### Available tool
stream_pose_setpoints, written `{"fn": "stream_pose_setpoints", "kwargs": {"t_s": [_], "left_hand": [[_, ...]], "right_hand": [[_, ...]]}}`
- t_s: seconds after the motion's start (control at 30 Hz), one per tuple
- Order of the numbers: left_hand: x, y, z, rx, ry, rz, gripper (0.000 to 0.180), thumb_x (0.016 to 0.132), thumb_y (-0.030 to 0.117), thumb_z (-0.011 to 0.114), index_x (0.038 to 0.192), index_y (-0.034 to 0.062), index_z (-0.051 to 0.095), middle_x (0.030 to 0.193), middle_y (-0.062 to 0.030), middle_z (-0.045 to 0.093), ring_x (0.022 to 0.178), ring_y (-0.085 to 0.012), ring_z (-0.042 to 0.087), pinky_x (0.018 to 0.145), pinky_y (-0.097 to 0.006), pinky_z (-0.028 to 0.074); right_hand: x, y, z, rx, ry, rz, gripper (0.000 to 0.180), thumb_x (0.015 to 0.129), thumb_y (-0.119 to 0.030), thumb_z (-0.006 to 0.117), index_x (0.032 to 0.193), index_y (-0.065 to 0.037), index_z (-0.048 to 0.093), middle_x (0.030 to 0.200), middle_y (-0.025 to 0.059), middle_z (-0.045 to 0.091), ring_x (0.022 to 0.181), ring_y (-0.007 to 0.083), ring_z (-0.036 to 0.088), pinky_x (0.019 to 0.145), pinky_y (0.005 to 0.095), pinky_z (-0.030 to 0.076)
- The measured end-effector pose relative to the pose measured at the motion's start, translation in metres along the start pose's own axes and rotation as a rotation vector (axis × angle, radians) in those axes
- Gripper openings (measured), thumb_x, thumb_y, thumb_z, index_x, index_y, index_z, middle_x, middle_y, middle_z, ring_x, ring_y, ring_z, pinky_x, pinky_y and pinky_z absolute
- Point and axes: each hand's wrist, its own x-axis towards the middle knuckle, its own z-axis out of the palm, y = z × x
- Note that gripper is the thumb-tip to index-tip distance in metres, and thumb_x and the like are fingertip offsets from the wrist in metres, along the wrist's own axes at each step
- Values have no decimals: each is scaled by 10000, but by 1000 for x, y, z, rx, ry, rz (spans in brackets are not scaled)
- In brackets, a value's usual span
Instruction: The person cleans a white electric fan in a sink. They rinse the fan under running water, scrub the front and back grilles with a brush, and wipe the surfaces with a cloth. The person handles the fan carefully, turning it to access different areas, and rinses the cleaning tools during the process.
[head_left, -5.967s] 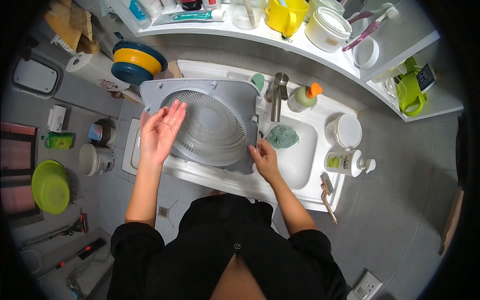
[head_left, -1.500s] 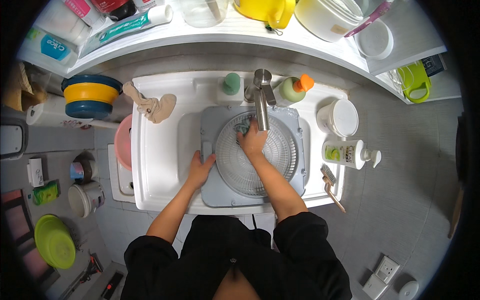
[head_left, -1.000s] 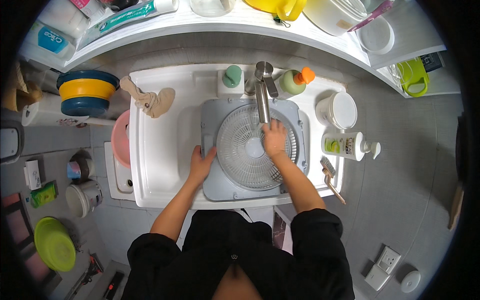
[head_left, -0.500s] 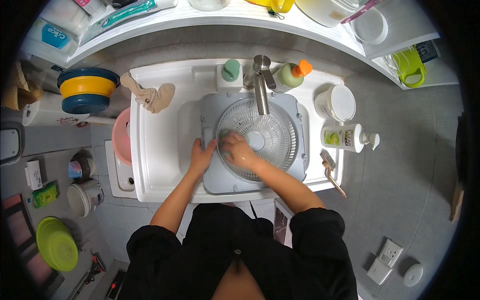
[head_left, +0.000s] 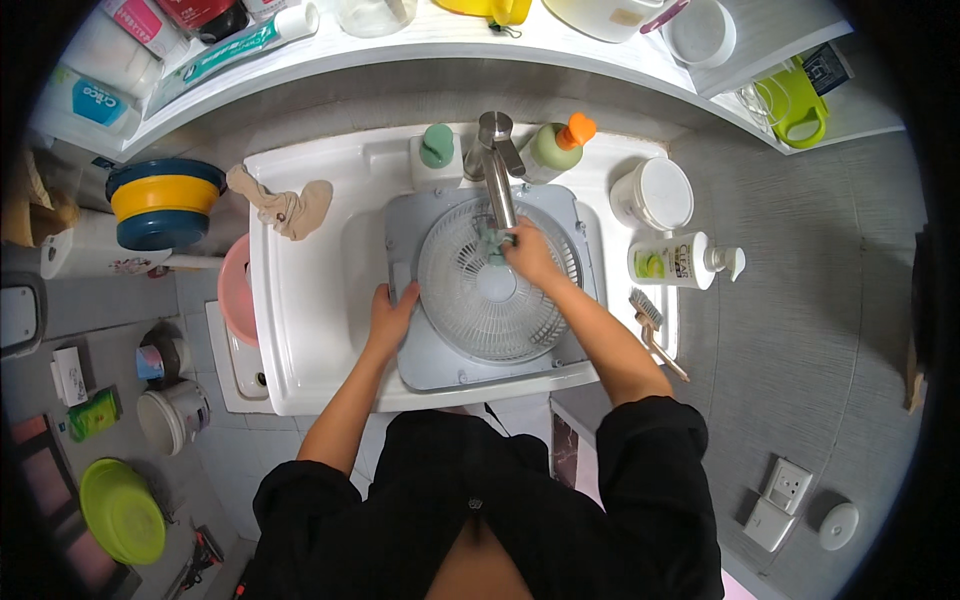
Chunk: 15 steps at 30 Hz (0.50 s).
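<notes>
Head view: your left hand (head_left: 392, 315) is at the left edge of the grey panel with a round grille (head_left: 497, 287). Its thumb is spread from the fingers; you cannot tell whether it grips the edge. The fingers of your right hand (head_left: 530, 250) are curled on a bunched green cloth (head_left: 494, 243) at the panel's upper part. The panel lies over the right part of the white sink (head_left: 315, 345).

Note the obstruction: the metal faucet (head_left: 498, 180) overhangs the panel, its spout just beside your right hand. To the right, on the sink's edge, are 1 brush (head_left: 650, 312), 1 white pump bottle (head_left: 675, 260) lying on its side and 1 lidded white tub (head_left: 653, 194). Behind the panel, 1 orange-topped bottle (head_left: 553, 152) and 1 white container with a green top (head_left: 437, 150) flank the faucet. A beige cloth (head_left: 290, 210) lies at the sink's back left; a pink basin (head_left: 238, 290) is partly hidden by the sink's left side. Farther up, the white shelf (head_left: 420, 45) carries a yellow vessel (head_left: 485, 8), cut off by the frame.

The panel hides the sink surface beneath it; your right forearm (head_left: 605, 335) covers its lower right. The right fingertips are hard to make out.
</notes>
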Motion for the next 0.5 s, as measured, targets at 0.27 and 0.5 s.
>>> {"fn": "stream_pose_setpoints", "kwargs": {"t_s": [0.27,0.5], "left_hand": [[-3,4,3,-42,20,-48,370,791,284,625,914,-41,497,816,-94,574,701,-138,527,620,-260,428],[0,-6,0,-71,0,-32,364,794,283,623,919,-37,500,833,-96,579,717,-136,529,631,-262,431]], "right_hand": [[-39,34,12,-1013,-113,32,282,756,-117,515,1036,-138,542,1098,90,480,1026,308,464,724,473,433],[-66,-30,-16,-721,-683,65,304,771,-105,512,1073,-97,548,1156,141,475,992,398,508,785,428,464]]}}
